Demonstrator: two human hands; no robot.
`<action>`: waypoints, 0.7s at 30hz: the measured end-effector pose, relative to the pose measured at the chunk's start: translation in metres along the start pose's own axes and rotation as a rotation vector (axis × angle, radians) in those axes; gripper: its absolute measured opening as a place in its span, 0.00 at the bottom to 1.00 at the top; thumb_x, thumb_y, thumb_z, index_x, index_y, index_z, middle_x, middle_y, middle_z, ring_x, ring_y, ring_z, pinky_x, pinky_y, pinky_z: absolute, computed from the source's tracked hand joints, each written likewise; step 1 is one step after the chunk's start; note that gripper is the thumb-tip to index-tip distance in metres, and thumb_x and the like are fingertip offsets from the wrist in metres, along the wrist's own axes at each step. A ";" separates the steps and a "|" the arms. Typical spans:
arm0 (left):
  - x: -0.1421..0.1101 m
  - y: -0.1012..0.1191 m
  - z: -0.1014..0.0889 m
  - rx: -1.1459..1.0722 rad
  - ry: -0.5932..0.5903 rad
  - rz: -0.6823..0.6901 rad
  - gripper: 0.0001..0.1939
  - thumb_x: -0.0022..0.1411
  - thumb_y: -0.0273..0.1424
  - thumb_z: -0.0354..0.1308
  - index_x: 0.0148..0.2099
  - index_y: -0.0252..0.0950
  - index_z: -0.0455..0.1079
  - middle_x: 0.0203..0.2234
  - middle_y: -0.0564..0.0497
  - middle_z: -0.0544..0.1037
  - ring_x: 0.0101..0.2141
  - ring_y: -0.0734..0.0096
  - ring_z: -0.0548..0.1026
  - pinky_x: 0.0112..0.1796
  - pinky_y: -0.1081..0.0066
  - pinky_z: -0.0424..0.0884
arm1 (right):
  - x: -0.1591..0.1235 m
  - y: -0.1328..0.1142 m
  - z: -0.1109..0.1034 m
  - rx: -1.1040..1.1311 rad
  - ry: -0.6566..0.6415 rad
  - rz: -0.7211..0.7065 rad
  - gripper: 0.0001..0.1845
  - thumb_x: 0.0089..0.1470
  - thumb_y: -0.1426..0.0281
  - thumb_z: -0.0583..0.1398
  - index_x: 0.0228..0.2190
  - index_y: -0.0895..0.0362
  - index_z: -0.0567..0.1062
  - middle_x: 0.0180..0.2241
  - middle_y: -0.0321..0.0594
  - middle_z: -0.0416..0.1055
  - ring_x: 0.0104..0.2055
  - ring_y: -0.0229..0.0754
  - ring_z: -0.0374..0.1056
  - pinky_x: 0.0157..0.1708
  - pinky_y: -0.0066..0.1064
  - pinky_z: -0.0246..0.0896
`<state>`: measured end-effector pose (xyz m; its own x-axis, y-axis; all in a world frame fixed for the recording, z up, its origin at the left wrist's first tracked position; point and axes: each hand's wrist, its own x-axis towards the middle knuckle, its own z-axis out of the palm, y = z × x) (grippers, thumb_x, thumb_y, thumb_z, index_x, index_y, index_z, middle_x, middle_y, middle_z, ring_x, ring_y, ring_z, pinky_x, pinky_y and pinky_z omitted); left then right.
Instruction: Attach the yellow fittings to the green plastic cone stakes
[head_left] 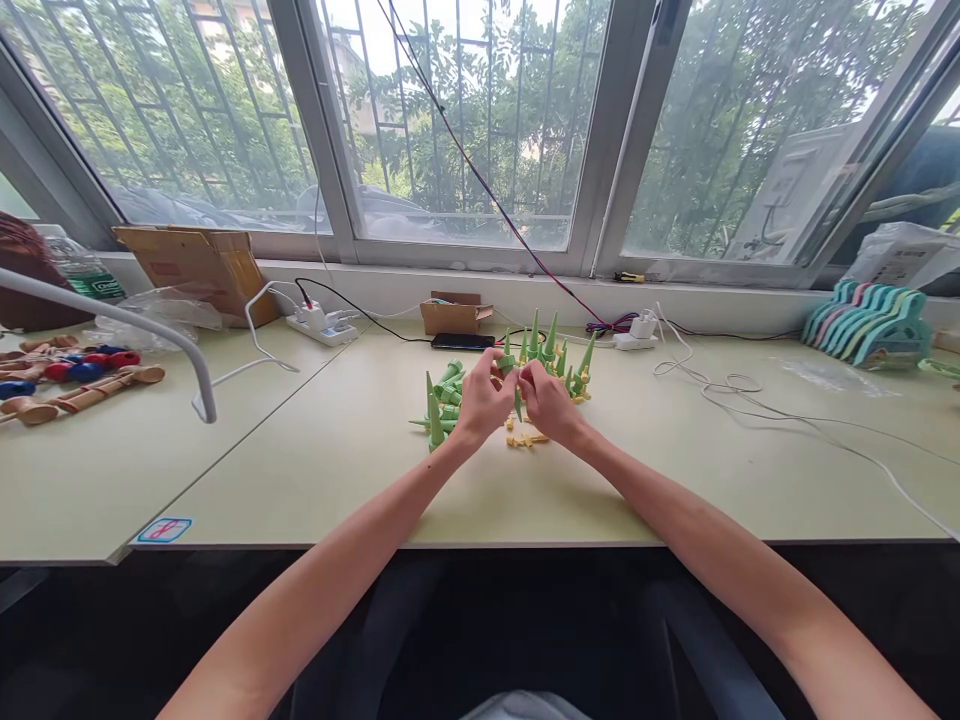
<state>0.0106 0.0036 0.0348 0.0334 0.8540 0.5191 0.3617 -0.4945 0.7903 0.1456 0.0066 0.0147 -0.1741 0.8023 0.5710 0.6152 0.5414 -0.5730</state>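
Over the middle of the table, my left hand (486,397) is closed, thumb and fingers pinching a green cone-shaped plastic piece (507,362). My right hand (551,402) meets it fingertip to fingertip, also pinched; whatever it grips is mostly hidden by its fingers. A green pointed tip (518,404) hangs down between the hands. To the left lies a heap of green cone pieces (448,390), with one spike (433,412) standing upright. Behind my hands stand several green spikes (551,338) with small yellow parts (583,380) at their bases. Loose yellow pieces (527,440) lie below the hands.
A phone (463,342) and a small open cardboard box (455,314) sit behind the pieces. Power strips (322,325) and white cables (739,388) lie at both sides. Teal hangers (866,325) stand far right; wooden toys (90,390) and a lamp arm (150,320) are left.
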 end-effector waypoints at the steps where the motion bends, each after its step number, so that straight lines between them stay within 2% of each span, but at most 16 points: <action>1: 0.000 0.000 0.000 0.005 0.002 -0.006 0.09 0.60 0.37 0.56 0.40 0.40 0.63 0.25 0.56 0.71 0.18 0.79 0.65 0.24 0.74 0.62 | 0.000 -0.001 -0.001 0.011 0.012 0.008 0.08 0.62 0.65 0.48 0.32 0.54 0.61 0.24 0.35 0.65 0.23 0.39 0.58 0.26 0.28 0.50; 9: 0.001 -0.004 0.000 0.037 -0.032 -0.061 0.11 0.60 0.37 0.55 0.43 0.40 0.62 0.25 0.58 0.67 0.17 0.81 0.62 0.24 0.74 0.61 | -0.001 -0.008 -0.005 0.106 0.119 -0.009 0.11 0.64 0.61 0.49 0.35 0.54 0.63 0.23 0.33 0.65 0.22 0.38 0.58 0.27 0.28 0.52; 16: 0.000 0.001 -0.001 -0.037 -0.047 -0.066 0.10 0.60 0.38 0.56 0.40 0.40 0.61 0.24 0.58 0.67 0.16 0.80 0.65 0.21 0.76 0.61 | -0.001 -0.007 -0.006 0.132 0.149 -0.021 0.11 0.63 0.60 0.51 0.36 0.54 0.66 0.22 0.33 0.65 0.23 0.38 0.60 0.26 0.28 0.53; 21: 0.000 0.000 0.001 -0.142 -0.082 -0.109 0.10 0.62 0.40 0.53 0.38 0.39 0.60 0.22 0.57 0.68 0.15 0.75 0.70 0.17 0.76 0.62 | -0.001 -0.007 -0.005 0.137 0.165 -0.039 0.11 0.63 0.61 0.51 0.35 0.55 0.67 0.25 0.35 0.68 0.24 0.38 0.62 0.28 0.29 0.55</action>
<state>0.0114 0.0041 0.0346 0.0790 0.9111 0.4045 0.2328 -0.4114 0.8813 0.1456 0.0008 0.0208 -0.0609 0.7340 0.6764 0.4981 0.6096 -0.6167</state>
